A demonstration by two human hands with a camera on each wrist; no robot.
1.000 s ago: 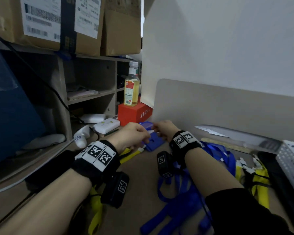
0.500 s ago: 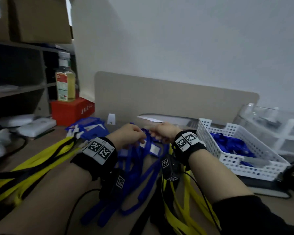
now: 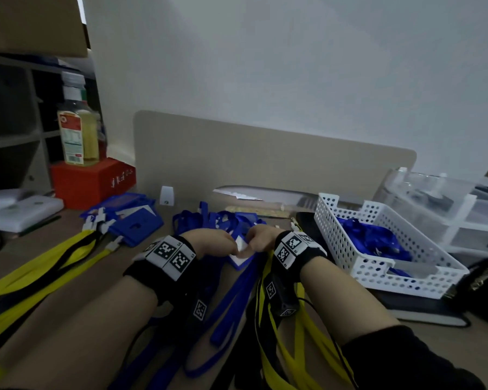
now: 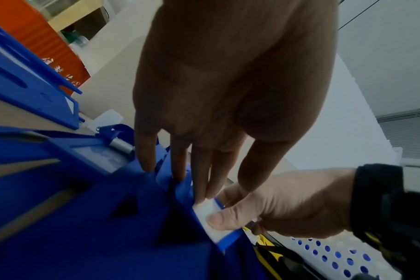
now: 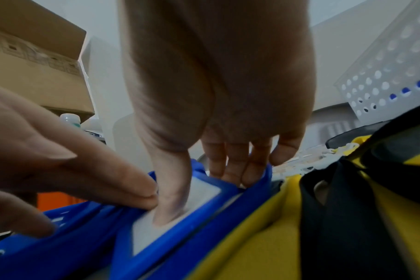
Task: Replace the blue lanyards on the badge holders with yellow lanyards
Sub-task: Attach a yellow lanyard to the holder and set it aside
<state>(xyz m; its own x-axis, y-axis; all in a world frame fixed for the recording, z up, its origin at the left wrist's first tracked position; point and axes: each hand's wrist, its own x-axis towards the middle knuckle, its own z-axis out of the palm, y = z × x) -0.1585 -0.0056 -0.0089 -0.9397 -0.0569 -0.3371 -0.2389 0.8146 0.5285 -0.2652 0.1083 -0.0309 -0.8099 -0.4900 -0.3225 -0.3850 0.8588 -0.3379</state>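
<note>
The left hand (image 3: 209,243) and right hand (image 3: 264,240) pinch one blue holder (image 3: 241,260) above the blue lanyards (image 3: 231,305), the right thumb on its white card. On either side lie yellow lanyards (image 3: 31,270). The red box (image 3: 90,181) lettering (white) is unreadable.

Far left, a shelf unit (image 3: 14,142) with a cardboard box (image 3: 31,23) on top. Beside it, a bottle (image 3: 78,128) of pale yellow liquid upright on a red box (image 3: 92,180) — white flat devices (image 3: 23,211) just left of that. Along the back of the table (image 3: 110,277), a beige divider panel (image 3: 265,164). At right, a white perforated basket (image 3: 378,267) atop a dark flat pad (image 3: 423,312) — clear plastic drawers (image 3: 448,212) behind.
</note>
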